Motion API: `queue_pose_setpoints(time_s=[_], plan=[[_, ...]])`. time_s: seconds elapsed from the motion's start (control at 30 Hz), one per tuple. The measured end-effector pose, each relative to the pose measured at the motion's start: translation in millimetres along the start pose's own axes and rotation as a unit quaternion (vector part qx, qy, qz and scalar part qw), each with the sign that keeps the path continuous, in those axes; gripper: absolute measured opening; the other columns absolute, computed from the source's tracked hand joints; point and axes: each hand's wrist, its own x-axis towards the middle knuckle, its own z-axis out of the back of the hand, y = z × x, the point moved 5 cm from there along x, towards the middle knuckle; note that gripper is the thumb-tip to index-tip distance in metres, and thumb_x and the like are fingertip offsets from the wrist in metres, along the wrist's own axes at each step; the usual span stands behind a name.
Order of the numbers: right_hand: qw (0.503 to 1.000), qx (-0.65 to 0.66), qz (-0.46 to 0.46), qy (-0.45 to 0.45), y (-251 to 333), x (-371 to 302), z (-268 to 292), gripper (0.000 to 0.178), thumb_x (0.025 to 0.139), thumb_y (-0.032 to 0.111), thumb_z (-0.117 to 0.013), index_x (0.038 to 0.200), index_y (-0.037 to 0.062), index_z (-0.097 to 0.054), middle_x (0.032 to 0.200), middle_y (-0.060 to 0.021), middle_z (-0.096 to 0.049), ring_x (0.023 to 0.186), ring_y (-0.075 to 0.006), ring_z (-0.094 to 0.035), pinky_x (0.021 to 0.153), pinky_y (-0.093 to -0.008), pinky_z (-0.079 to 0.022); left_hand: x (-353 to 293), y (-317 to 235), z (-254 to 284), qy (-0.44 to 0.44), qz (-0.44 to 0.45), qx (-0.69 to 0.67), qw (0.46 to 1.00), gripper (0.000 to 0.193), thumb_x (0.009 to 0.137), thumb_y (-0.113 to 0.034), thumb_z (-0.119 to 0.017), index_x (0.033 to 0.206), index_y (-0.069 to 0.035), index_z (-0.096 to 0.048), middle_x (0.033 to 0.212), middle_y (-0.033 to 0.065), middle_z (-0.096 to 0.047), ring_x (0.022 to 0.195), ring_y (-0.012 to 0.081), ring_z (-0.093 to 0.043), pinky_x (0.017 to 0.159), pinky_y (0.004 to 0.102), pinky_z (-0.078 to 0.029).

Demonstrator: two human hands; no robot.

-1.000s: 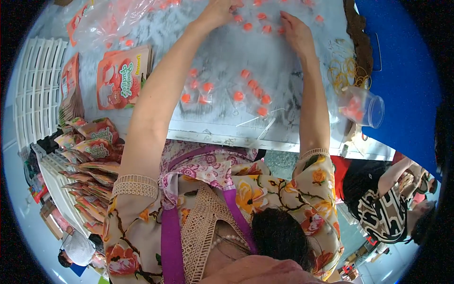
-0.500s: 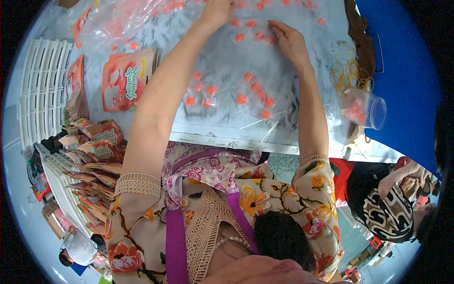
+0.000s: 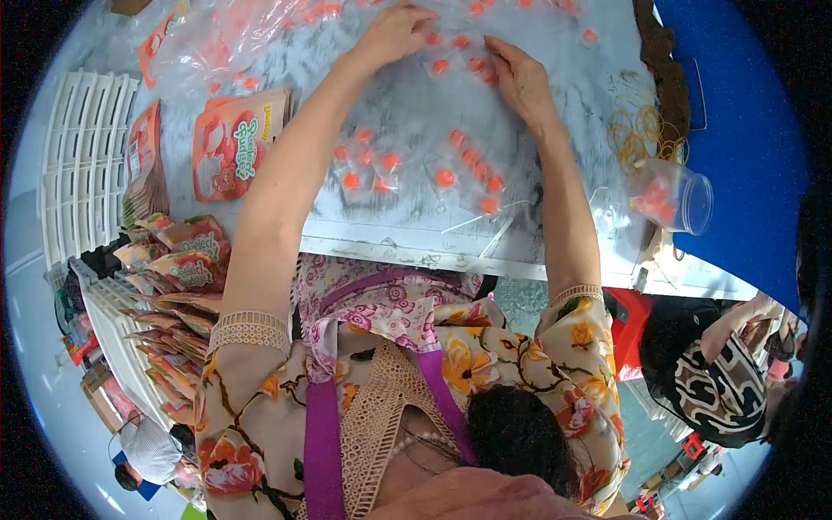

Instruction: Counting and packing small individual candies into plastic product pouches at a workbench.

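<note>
Near the far side of the table lies a cluster of small orange-red balls in clear wrappers [image 3: 440, 66], between my two hands. My left hand [image 3: 397, 35] is at the cluster's left edge, its fingers stretched toward a wrapped ball. On the right side, my right hand [image 3: 522, 80] has its fingers apart and slightly bent, the tips close to or touching the wrapped balls there. Nearer to me lie two more groups of the same balls, a left group [image 3: 365, 158] and a right group [image 3: 470, 158].
Flat printed pouches [image 3: 236, 147] lie on the left, with filled pouches [image 3: 186, 264] beside a white rack [image 3: 87, 165]. A clear plastic bag [image 3: 217, 43] spreads at the far left. On the right are yellow rubber bands [image 3: 637, 134] and a tipped clear jar [image 3: 672, 199] holding red pieces.
My left hand has come nearer, back from the far edge to the cluster. My right hand has shifted slightly left among the wrapped balls.
</note>
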Motion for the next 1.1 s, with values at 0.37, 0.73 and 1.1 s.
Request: queue_pose_setpoints(time_s=[0.37,0.73,1.1], plan=[[0.978,0.084,0.016,0.191,80.1,-53.4,1.6,0.038,0.090,0.016,-0.061,0.126,0.0036,-0.058,0.126,-0.0157,-0.060,0.112,-0.0280,-0.059,0.092,-0.0327,-0.047,-100.4,-69.4,40.6,0.241,0.075,-0.036,0.967,0.043,0.088,-0.024,-0.060,0.128,-0.009,-0.057,0.123,0.0196,-0.056,0.117,0.0361,-0.049,0.099,0.0394,-0.041],[0.989,-0.104,0.083,0.064,98.1,-117.4,-16.3,0.119,0.052,0.057,-0.079,0.146,0.0041,-0.030,0.150,-0.0217,-0.029,0.136,-0.0415,-0.030,0.111,-0.0502,-0.028,-172.6,-99.8,26.9,-0.163,0.146,0.030,0.975,0.038,0.092,-0.026,-0.052,0.123,-0.006,-0.058,0.129,0.0230,-0.052,0.117,0.0412,-0.048,0.104,0.0488,-0.032],[0.984,0.098,0.126,0.077,116.6,-77.3,-50.6,0.096,0.056,0.036,-0.084,0.138,0.0059,-0.043,0.138,-0.0191,-0.043,0.124,-0.0411,-0.042,0.105,-0.0451,-0.037,-149.4,-105.0,10.7,-0.150,0.174,-0.228,0.946,0.036,0.097,-0.027,-0.046,0.121,0.000,-0.046,0.125,0.0204,-0.049,0.118,0.0365,-0.046,0.101,0.0424,-0.036]])
